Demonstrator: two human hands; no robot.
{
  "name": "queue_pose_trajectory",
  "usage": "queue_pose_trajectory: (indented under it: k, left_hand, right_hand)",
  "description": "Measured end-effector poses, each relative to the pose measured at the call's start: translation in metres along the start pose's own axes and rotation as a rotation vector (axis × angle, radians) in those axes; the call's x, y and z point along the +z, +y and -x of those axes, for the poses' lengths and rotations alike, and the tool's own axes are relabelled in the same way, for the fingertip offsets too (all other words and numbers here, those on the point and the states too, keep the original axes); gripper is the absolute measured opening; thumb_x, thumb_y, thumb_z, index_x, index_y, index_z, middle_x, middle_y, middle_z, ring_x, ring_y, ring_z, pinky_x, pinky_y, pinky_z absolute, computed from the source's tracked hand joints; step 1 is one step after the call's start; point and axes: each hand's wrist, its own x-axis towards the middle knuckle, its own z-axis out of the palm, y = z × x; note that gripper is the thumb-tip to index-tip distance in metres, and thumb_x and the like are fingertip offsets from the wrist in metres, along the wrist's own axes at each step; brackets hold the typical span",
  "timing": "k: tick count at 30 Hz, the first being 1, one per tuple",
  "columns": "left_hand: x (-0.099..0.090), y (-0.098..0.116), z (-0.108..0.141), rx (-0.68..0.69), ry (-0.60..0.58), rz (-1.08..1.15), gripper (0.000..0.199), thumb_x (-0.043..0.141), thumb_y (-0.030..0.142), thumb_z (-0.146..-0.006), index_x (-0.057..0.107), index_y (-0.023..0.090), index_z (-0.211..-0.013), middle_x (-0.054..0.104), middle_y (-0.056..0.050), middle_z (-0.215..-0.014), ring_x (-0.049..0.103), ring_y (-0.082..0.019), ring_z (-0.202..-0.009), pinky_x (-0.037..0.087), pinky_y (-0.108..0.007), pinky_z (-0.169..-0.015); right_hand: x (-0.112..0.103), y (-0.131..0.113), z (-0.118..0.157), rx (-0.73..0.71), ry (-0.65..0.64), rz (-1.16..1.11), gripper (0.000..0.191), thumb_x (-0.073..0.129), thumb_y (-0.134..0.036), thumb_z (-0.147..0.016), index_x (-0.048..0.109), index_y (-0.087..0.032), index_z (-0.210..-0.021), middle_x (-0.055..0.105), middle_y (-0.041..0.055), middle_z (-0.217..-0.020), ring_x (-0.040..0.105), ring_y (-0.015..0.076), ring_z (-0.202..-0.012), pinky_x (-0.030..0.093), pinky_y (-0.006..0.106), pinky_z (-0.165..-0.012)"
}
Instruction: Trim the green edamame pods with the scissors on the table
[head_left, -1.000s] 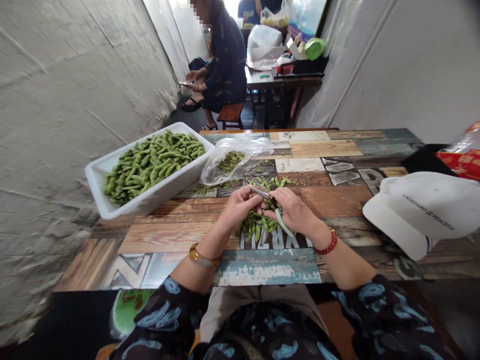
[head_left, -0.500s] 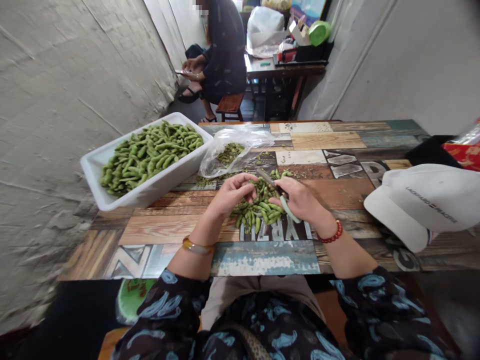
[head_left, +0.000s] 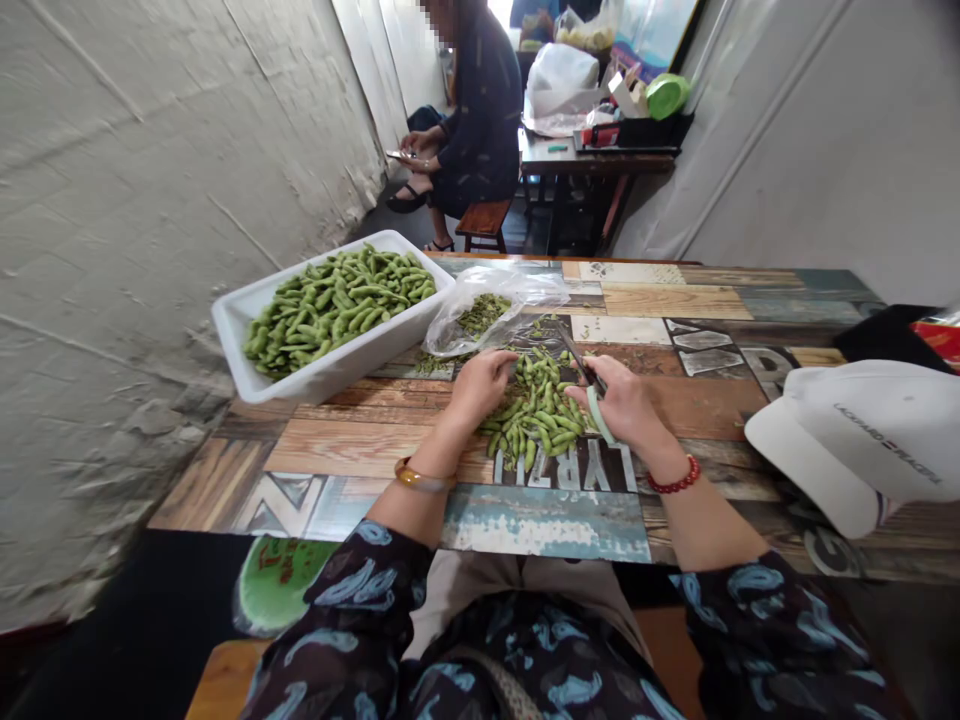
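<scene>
Green soybean pods lie in a loose pile on the wood-patterned table. My right hand, at the pile's right side, grips scissors with pale green handles, their dark blades pointing up and away to the left. On the pile's left edge is my left hand, its fingers curled and pressed together. Whatever is between those fingertips is hidden. Beyond it, a clear plastic bag lies open with small green trimmings inside. More bits are scattered on the tabletop around the bag and pile.
A white tub full of pods stands at the left, near the rough wall. A white cap rests on the right side. Across the table a person sits on a stool, beside another cluttered table.
The view has shifted, so the scene sits further right. My left hand has turned and its fingers have closed in at the pile's edge. The scissors stay in my right hand, blades angled more upright.
</scene>
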Motion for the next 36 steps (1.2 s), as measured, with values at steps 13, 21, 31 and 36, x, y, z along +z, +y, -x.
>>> queue_pose_trajectory:
  k: [13,21,31,36]
  left_hand:
    - [0.003,0.014,0.0,0.0,-0.096,-0.341,0.031,0.053,0.013,-0.085,0.074,0.022,-0.107,0.069,-0.011,-0.103,0.064,-0.023,-0.091,0.047,-0.032,-0.08]
    - [-0.005,-0.002,0.0,-0.019,-0.054,-0.304,0.01,0.06,0.017,-0.083,0.069,0.018,-0.087,0.065,-0.01,-0.091,0.061,-0.024,-0.087,0.044,-0.034,-0.077]
    - [-0.009,0.023,0.006,-0.259,-0.067,0.821,0.024,0.075,0.03,-0.071,0.058,0.017,-0.082,0.05,0.006,-0.061,0.038,-0.006,-0.05,0.028,-0.02,-0.049]
    - [-0.006,0.036,0.013,-0.384,-0.122,1.077,0.038,0.083,0.034,-0.063,0.064,0.015,-0.09,0.061,0.003,-0.069,0.042,-0.003,-0.047,0.026,-0.017,-0.045]
  right_hand:
    - [0.008,0.002,0.002,-0.032,0.0,0.005,0.034,0.066,-0.04,-0.087,0.063,-0.019,-0.114,0.068,0.0125,-0.101,0.065,0.0294,-0.095,0.054,0.048,-0.086]
    - [0.004,0.001,0.001,-0.042,0.005,-0.007,0.032,0.067,-0.04,-0.087,0.063,-0.019,-0.111,0.067,0.0121,-0.099,0.065,0.0287,-0.093,0.055,0.046,-0.083]
    - [0.002,-0.017,0.002,-0.136,0.03,-0.035,0.039,0.067,-0.046,-0.087,0.06,-0.017,-0.112,0.067,0.0128,-0.099,0.063,0.0293,-0.092,0.054,0.046,-0.082]
    - [0.001,-0.024,0.003,-0.168,-0.013,-0.043,0.046,0.071,-0.049,-0.083,0.058,-0.018,-0.115,0.065,0.0118,-0.101,0.061,0.0297,-0.095,0.053,0.046,-0.086]
